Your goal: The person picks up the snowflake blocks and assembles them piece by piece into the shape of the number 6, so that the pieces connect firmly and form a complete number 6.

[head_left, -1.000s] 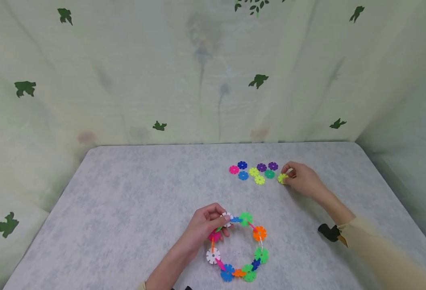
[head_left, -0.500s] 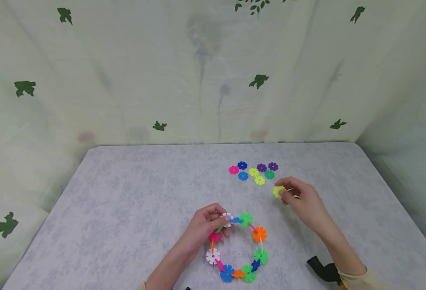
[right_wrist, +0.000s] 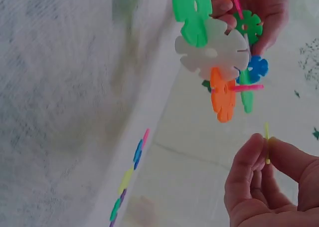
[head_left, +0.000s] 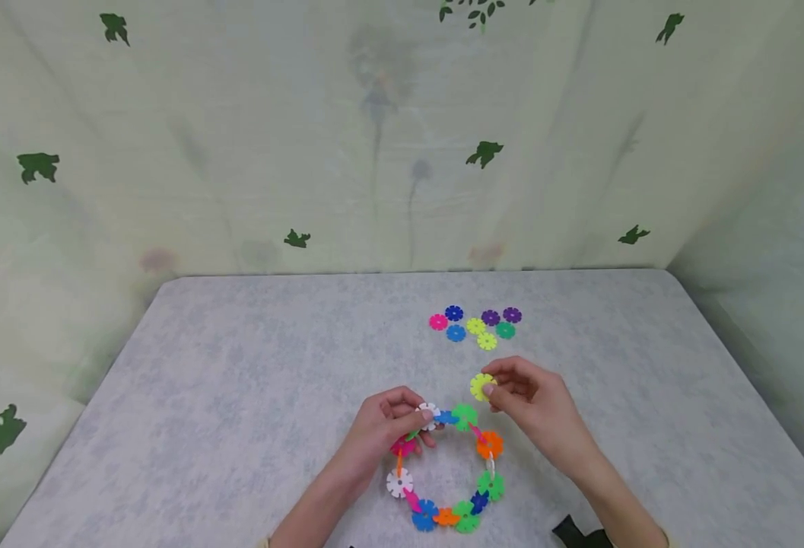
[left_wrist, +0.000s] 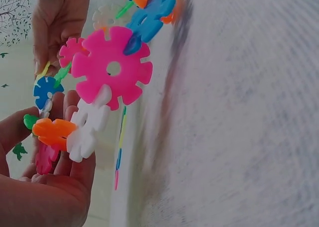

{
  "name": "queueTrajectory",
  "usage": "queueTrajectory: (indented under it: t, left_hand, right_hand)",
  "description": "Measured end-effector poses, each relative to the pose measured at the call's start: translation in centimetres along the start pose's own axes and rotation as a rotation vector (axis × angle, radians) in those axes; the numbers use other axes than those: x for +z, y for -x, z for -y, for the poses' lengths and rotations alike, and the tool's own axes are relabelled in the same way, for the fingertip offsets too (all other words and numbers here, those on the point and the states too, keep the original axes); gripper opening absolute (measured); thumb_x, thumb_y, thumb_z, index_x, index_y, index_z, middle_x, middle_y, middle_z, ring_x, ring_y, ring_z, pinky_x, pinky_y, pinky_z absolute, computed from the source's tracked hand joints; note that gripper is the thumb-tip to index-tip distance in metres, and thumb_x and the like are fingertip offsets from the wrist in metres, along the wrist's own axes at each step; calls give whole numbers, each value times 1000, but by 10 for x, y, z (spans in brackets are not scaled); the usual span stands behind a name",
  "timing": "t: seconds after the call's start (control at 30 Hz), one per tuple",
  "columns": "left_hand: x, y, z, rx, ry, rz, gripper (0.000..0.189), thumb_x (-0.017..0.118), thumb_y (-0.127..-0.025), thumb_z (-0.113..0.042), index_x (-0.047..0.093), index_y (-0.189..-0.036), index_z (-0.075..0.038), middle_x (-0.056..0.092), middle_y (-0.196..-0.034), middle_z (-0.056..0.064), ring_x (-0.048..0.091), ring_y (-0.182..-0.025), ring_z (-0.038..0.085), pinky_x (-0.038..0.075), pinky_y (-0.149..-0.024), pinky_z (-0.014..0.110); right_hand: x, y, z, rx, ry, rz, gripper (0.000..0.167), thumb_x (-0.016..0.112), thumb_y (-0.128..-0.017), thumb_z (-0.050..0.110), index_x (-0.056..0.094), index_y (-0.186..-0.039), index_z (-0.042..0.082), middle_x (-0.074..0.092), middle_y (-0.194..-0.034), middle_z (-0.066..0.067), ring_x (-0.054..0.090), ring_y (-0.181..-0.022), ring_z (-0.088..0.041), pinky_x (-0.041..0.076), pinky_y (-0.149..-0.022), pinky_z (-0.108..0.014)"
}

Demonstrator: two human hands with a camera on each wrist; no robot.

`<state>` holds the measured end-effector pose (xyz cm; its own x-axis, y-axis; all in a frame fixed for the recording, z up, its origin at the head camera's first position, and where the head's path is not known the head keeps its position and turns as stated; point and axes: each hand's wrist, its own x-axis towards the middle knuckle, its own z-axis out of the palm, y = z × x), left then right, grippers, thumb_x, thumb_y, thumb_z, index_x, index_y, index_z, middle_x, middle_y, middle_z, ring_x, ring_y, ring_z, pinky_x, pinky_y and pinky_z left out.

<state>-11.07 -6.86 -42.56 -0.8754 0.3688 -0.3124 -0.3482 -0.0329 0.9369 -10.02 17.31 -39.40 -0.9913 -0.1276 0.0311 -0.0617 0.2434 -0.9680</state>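
My left hand (head_left: 384,430) pinches a white notched disc at the upper left of a ring of interlocked plastic snowflake discs (head_left: 489,444). The ring joins white, blue, green, orange and pink discs. In the left wrist view a pink disc (left_wrist: 112,67) of the ring is large and close, in front of the fingers. My right hand (head_left: 538,407) holds a single yellow snowflake disc (head_left: 481,387) between thumb and fingertips, just above and right of the ring's green disc (head_left: 465,416). The right wrist view has this yellow disc (right_wrist: 267,144) edge-on.
Several loose discs lie farther back on the grey table (head_left: 271,358): pink (head_left: 438,322), blue (head_left: 456,333), yellow (head_left: 487,341), purple (head_left: 512,314) and green (head_left: 506,330). A pale curtain with green bird shapes (head_left: 486,154) hangs behind.
My right hand has brought the yellow disc from beside the loose discs toward me and left, close to the ring. My left hand keeps its grip in nearly the same place.
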Motion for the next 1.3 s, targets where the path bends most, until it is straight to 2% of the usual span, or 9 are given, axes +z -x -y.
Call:
queueTrajectory:
  t: [0.1, 0.2, 0.33, 0.43, 0.7, 0.93, 1.1, 1.3]
  left_hand:
    - [1, 1, -1, -4, 12, 0, 25, 71, -91, -22, 62, -101, -1, 73, -91, 14, 70, -74, 23, 52, -65, 27]
    - [2, 3, -2, -3, 24, 4, 24, 69, -92, -22, 62, -102, -1, 72, -91, 14, 70, -74, 22, 52, -66, 27]
    - [3, 4, -3, 7, 32, 21, 24, 70, -92, -22, 63, -102, -1, 72, -90, 14, 70, -75, 22, 51, -65, 26]
    - [4, 5, -3, 17, 38, 36, 24, 70, -92, -21, 63, -101, -1, 72, -89, 14, 70, -74, 21, 50, -63, 26]
    - [6, 4, -3, 16, 54, 51, 26, 71, -92, -23, 63, -100, 1, 71, -87, 16, 69, -71, 20, 49, -61, 25]
    - [6, 3, 1, 1, 99, 79, 23, 71, -91, -21, 63, -96, 1, 70, -81, 16, 67, -65, 19, 50, -59, 24]
    - [6, 2, 3, -13, 158, 93, 21, 71, -91, -19, 62, -94, 0, 71, -81, 14, 67, -64, 19, 51, -59, 25]
    - [6, 1, 3, 0, 159, 88, 18, 69, -92, -16, 61, -93, 0, 71, -79, 15, 66, -62, 18, 50, -60, 26]
  right_hand:
    - [6, 2, 1, -6, -40, 8, 20, 69, -94, 16, 66, -111, 7, 65, -97, -12, 66, -82, -37, 57, -76, -41]
    - [12, 5, 2, -33, -39, 9, 18, 69, -94, 18, 68, -110, 12, 67, -99, -8, 67, -85, -29, 57, -77, -39]
    - [19, 6, 4, -64, 58, -8, 15, 69, -93, 18, 69, -108, 21, 68, -100, 3, 66, -92, -16, 55, -83, -32]
    - [22, 7, 5, -73, 129, -9, 15, 69, -93, 14, 70, -105, 23, 68, -99, 7, 64, -93, -12, 54, -85, -32]
    - [26, 6, 0, -121, 142, 52, 14, 67, -94, 13, 71, -99, 25, 68, -95, 7, 63, -87, -13, 55, -83, -35]
    - [27, 6, -2, -143, 153, 53, 18, 67, -94, 13, 71, -96, 31, 68, -95, 7, 63, -85, -13, 55, -82, -36]
    - [28, 7, -3, -134, 146, 50, 14, 67, -94, 15, 72, -97, 28, 69, -94, 7, 64, -86, -12, 55, -83, -33]
    - [29, 8, -6, -162, 155, 92, 12, 69, -93, 15, 73, -97, 26, 68, -96, 10, 64, -87, -12, 54, -83, -35]
